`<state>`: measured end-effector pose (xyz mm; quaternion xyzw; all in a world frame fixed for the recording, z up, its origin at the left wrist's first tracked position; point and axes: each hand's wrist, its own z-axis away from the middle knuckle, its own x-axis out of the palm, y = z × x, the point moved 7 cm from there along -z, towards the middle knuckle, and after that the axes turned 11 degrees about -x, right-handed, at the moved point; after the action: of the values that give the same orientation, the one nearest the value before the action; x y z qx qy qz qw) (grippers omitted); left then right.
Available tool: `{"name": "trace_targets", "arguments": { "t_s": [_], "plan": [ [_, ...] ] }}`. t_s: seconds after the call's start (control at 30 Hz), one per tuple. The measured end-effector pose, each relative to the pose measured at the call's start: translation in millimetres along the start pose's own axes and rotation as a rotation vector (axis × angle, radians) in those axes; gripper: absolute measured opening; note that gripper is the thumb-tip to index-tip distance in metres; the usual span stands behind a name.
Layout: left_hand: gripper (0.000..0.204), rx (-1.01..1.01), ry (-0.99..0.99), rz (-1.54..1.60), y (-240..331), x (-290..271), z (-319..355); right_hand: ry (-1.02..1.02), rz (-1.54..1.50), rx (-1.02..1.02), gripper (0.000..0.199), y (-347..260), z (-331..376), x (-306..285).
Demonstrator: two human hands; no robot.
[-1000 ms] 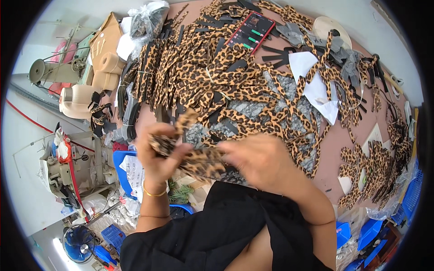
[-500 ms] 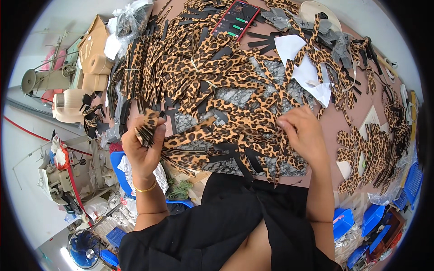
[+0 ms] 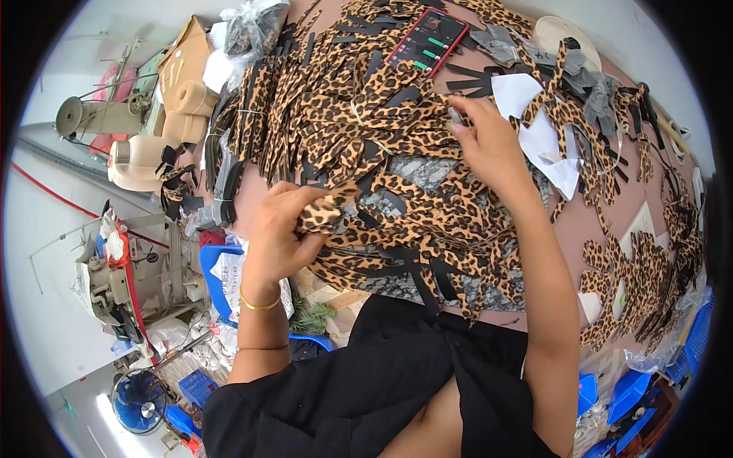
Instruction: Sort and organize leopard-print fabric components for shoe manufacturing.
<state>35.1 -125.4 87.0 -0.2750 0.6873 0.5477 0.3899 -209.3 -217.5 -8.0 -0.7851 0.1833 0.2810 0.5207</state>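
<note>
My left hand [image 3: 282,233] is closed around a small stack of leopard-print fabric strips [image 3: 324,214], at the near left of the pile. My right hand [image 3: 492,145] reaches over the far right part of the pile, its thumb and forefinger apart beside the strip ends. Nothing shows between those fingers. In front of me spreads a large heap of leopard-print strips [image 3: 321,126], some with their black backs turned up. Under them lies a grey marbled sheet [image 3: 424,172], partly covered.
A red-edged phone [image 3: 427,42] lies at the far side of the pinkish table [image 3: 569,221]. White paper [image 3: 534,126] and more strips [image 3: 634,275] lie to the right. Beige thread cones [image 3: 187,111] and a sewing machine [image 3: 103,267] are on the left.
My right hand has moved away from me, from the near strips to the far right of the pile. My left hand has shifted rightward with its stack. The view has shifted slightly.
</note>
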Motion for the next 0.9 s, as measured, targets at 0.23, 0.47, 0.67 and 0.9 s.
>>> {"name": "trace_targets", "arguments": {
  "t_s": [0.23, 0.47, 0.67, 0.9],
  "plan": [
    [0.039, 0.037, 0.002, -0.079, 4.6, 7.9, -17.5, -0.092, -0.078, -0.177, 0.01, -50.5, 13.6, 15.8],
    [0.063, 0.046, -0.091, -0.249, -14.5, 60.5, -67.3, -0.072, -0.358, 0.288, 0.016, -14.2, 37.6, 22.2],
    [0.058, -0.064, -0.135, -0.23, -37.6, 73.4, -78.1, -0.167, 0.049, 0.319, 0.028, 2.0, 8.3, 20.8],
    [0.057, -0.12, -0.131, -0.132, -47.4, 71.5, -78.0, -0.26, 0.146, 0.174, 0.023, -14.2, -2.4, 21.7]
  ]
}}
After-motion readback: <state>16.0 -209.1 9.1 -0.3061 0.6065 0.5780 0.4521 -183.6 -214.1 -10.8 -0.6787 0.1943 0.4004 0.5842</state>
